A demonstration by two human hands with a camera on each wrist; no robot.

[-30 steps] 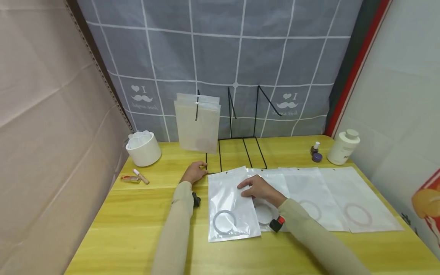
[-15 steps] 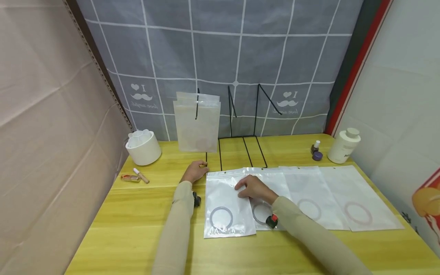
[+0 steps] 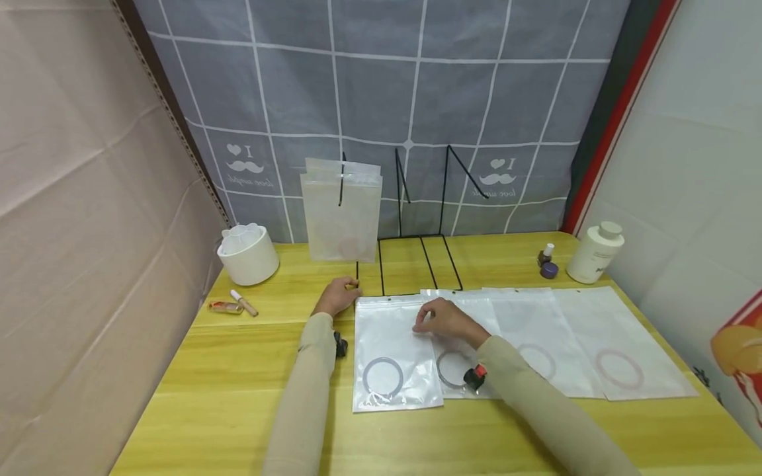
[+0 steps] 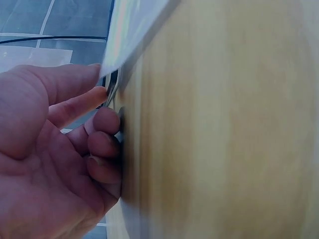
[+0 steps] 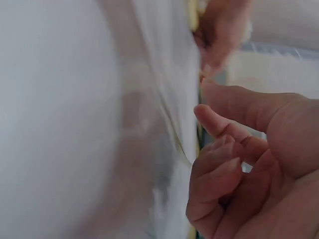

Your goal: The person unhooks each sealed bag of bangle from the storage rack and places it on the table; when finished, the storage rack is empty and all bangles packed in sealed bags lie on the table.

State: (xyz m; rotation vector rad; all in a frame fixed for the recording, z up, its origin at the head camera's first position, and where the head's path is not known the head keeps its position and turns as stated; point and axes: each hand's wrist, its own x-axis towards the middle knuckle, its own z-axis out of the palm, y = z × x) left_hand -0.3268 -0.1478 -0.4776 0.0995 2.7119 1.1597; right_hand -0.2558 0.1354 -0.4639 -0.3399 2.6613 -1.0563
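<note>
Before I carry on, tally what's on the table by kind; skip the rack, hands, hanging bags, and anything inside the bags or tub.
Flat bags: 4
Bottles: 2
White tub: 1
Slim tube-like items: 2
Round purple item: 1
Total: 10

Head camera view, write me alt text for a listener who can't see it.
A person's right grip is over the left two of four white bags, each showing a ring, overlapping in a row on a wooden table. The left grip is at the base of a black wire rack, where more bags hang.
</note>
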